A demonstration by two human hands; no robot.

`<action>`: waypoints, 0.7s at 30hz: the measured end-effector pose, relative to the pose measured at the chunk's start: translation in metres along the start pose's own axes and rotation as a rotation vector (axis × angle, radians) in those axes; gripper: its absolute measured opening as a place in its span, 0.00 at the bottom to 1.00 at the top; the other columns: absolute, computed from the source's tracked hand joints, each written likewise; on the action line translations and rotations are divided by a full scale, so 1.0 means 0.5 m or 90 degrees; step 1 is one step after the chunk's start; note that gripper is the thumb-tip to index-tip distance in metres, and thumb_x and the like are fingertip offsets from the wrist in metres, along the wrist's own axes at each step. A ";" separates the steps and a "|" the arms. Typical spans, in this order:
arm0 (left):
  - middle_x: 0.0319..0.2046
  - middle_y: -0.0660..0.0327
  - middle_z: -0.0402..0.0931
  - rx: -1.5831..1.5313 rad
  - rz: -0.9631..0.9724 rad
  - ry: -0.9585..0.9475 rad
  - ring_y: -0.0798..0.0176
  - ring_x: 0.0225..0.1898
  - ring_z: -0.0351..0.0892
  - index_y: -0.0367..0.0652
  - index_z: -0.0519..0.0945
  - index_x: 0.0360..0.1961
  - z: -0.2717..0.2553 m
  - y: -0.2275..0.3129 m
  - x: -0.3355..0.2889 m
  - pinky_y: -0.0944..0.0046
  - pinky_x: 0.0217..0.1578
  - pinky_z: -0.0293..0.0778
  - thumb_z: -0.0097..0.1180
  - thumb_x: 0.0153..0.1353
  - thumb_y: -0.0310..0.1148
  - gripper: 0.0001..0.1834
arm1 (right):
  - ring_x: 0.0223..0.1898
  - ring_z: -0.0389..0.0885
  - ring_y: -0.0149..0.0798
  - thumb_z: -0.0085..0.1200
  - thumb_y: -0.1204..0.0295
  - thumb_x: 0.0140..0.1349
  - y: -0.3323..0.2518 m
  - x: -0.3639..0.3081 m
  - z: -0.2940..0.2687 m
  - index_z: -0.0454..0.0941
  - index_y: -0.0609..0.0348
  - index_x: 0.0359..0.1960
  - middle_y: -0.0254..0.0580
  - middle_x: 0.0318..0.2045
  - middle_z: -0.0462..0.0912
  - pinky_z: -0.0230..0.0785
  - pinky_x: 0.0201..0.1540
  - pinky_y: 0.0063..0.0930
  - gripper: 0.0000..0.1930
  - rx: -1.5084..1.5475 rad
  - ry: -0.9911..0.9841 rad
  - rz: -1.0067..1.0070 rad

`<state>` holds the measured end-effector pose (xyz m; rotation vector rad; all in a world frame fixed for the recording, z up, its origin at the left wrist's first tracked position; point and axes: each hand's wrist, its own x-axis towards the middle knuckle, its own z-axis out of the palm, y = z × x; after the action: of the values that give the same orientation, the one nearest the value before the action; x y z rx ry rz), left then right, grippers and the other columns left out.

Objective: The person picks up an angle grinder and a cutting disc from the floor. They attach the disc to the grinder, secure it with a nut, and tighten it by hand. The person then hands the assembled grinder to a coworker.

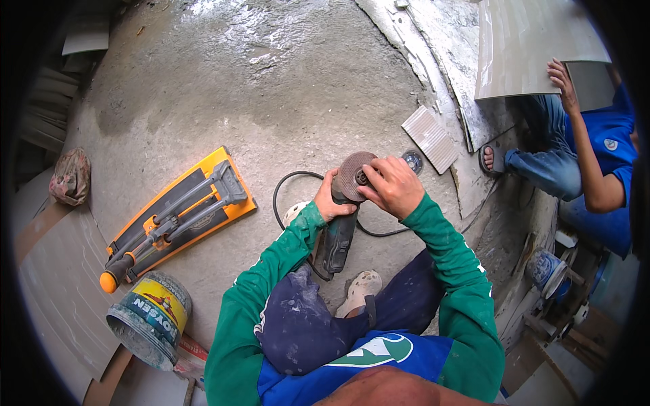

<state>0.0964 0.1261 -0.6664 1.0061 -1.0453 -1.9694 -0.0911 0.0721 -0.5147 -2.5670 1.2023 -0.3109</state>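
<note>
An angle grinder [338,243] with a dark body points away from my lap, its reddish-brown abrasive disc [347,174] facing up. My left hand [329,200] is closed around the grinder's head, with the thumb across its front and the fingers at the disc's edge. At the disc's centre, the fingers of my right hand [395,188] are pinched on the locking nut [362,176], partly covering it. A second, greyish disc [412,161] lies on the floor just beyond my right hand. The black power cord [277,196] loops around the grinder.
On the left rest an orange-and-grey tile cutter [179,215] and a tipped dirty bucket [149,318]. A tile piece [431,139] lies ahead to the right. Far right, a co-worker's hand [562,81] holds a large tile [535,47]. Leaning panels [68,284] line the left side.
</note>
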 end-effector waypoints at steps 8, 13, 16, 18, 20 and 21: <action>0.54 0.52 0.67 0.019 -0.007 -0.011 0.58 0.57 0.67 0.37 0.53 0.63 0.004 0.010 -0.001 0.58 0.60 0.62 0.74 0.35 0.35 0.55 | 0.38 0.74 0.42 0.62 0.65 0.52 0.008 0.000 0.001 0.76 0.59 0.40 0.40 0.37 0.75 0.66 0.38 0.35 0.16 0.013 -0.016 0.015; 0.54 0.52 0.67 -0.004 -0.010 -0.020 0.58 0.57 0.68 0.37 0.53 0.63 0.003 0.005 0.002 0.58 0.60 0.62 0.74 0.36 0.35 0.55 | 0.38 0.74 0.43 0.63 0.63 0.53 0.015 -0.004 0.006 0.76 0.59 0.40 0.40 0.36 0.75 0.66 0.39 0.36 0.17 0.021 -0.010 0.019; 0.54 0.52 0.67 -0.001 -0.005 -0.013 0.58 0.57 0.68 0.37 0.53 0.63 0.002 0.003 0.000 0.58 0.60 0.62 0.74 0.36 0.35 0.54 | 0.38 0.74 0.42 0.63 0.62 0.53 0.013 -0.003 0.002 0.76 0.58 0.40 0.40 0.36 0.75 0.65 0.39 0.36 0.17 0.031 0.007 0.016; 0.54 0.52 0.67 0.028 -0.001 -0.005 0.58 0.56 0.68 0.37 0.53 0.63 0.000 -0.003 0.000 0.58 0.60 0.62 0.73 0.36 0.34 0.54 | 0.38 0.74 0.42 0.63 0.62 0.52 0.010 -0.002 -0.004 0.76 0.58 0.40 0.40 0.36 0.75 0.65 0.39 0.36 0.17 0.031 0.006 0.015; 0.54 0.53 0.67 0.033 -0.005 -0.001 0.59 0.56 0.68 0.37 0.53 0.63 0.000 -0.003 0.000 0.58 0.59 0.62 0.73 0.36 0.34 0.54 | 0.38 0.74 0.42 0.63 0.63 0.52 0.011 -0.003 -0.002 0.76 0.58 0.40 0.40 0.36 0.76 0.66 0.39 0.36 0.17 0.031 -0.004 0.016; 0.54 0.53 0.67 0.024 -0.011 -0.001 0.59 0.56 0.68 0.38 0.53 0.63 0.001 0.000 -0.001 0.58 0.59 0.62 0.73 0.36 0.34 0.54 | 0.38 0.74 0.43 0.63 0.63 0.52 0.013 -0.005 0.003 0.76 0.58 0.40 0.41 0.36 0.76 0.66 0.40 0.36 0.17 0.031 -0.012 0.018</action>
<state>0.0963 0.1265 -0.6660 1.0367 -1.0809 -1.9707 -0.0968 0.0702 -0.5185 -2.5040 1.2075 -0.3044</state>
